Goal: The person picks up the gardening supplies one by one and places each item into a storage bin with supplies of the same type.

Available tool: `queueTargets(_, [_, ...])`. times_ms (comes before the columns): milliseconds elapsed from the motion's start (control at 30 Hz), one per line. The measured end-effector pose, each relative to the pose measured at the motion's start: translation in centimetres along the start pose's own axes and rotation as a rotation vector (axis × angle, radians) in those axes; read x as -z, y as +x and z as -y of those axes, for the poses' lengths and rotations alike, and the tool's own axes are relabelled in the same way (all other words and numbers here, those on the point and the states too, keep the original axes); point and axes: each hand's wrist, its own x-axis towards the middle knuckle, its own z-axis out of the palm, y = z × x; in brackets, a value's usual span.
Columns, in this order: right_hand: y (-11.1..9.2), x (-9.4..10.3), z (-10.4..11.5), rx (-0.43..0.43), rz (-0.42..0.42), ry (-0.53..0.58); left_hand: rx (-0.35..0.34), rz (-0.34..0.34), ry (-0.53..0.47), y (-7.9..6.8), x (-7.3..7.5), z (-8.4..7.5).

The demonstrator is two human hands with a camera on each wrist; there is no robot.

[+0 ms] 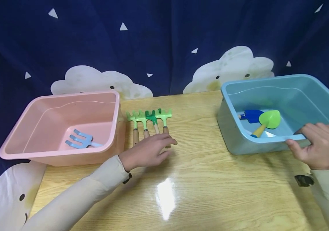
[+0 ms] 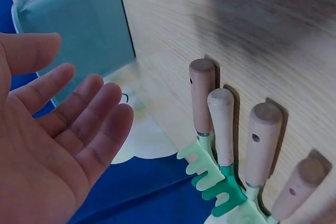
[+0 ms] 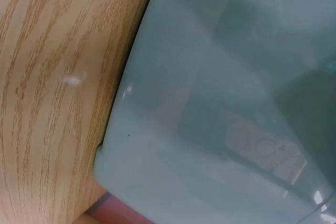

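Here, a pink tub left, a blue tub right, four rakes mid-frame.
Loose left hand, holding nothing, partly hides handles; right hand grips blue tub; rakes run near-vertical, tines toward frame-top.

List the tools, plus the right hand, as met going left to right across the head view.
Light-blue fork → row of four green-headed rakes → dark-blue trowel → lime-green trowel → right hand, gripping the blue tub's rim.

Head view looks forward-down; close wrist views share blue tub.
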Motion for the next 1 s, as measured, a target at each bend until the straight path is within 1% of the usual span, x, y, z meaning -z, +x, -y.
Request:
queueTargets(67, [0.0,0.0,0.0,-0.002,0.008,0.003,0.003,-0.009,0.004,-0.7,0.1,0.0])
queueTargets(100, [0.0,0.1,-0.1,-0.002,0.027,0.003,0.003,-0.015,0.007,-1.1,0.2,-0.1])
queueTargets(167, [0.0,0.5,-0.3,-0.007,0.105,-0.007,0.001,-0.033,0.014,-1.9,0.4,-0.1])
queueTargets(300, [0.1,1.6,-0.8,-0.054,0.34,-0.023,0.016,-0.093,0.015,-3.1,1.0,-0.3])
queueTargets(333, [0.1,1.7,-0.9,-0.065,0.375,-0.023,0.021,-0.111,0.014,-3.4,1.1,-0.3])
queueTargets(400, [0.1,1.9,-1.0,-0.082,0.405,-0.017,0.032,-0.143,0.011,-3.8,1.5,-0.4])
queueTargets(433, [0.1,1.9,-1.0,-0.081,0.41,-0.008,0.034,-0.157,0.011,-4.0,1.7,-0.4])
queueTargets(500, [0.0,1.8,-1.0,-0.082,0.384,0.011,0.035,-0.181,0.01,-4.3,2.0,-0.5])
queueTargets(567, [0.0,1.8,-0.9,-0.101,0.363,0.037,0.038,-0.199,0.011,-4.6,2.4,-0.5])
queueTargets(667, [0.1,2.0,-0.5,-0.153,0.339,0.061,0.032,-0.231,0.017,-5.2,2.8,-0.6])
queueTargets(733, [0.6,2.4,0.1,-0.18,0.337,0.05,0.027,-0.258,0.033,-5.6,3.1,-0.6])
queueTargets(833, [1.8,2.9,1.2,-0.188,0.325,0.027,0.018,-0.296,0.052,-6.1,3.6,-0.6])
queueTargets(900, [2.9,2.9,2.1,-0.189,0.297,0.056,0.017,-0.319,0.071,-6.5,3.9,-0.6])
queueTargets(1000, [4.7,2.5,3.9,-0.19,0.251,0.129,0.025,-0.354,0.092,-7.1,4.3,-0.6])
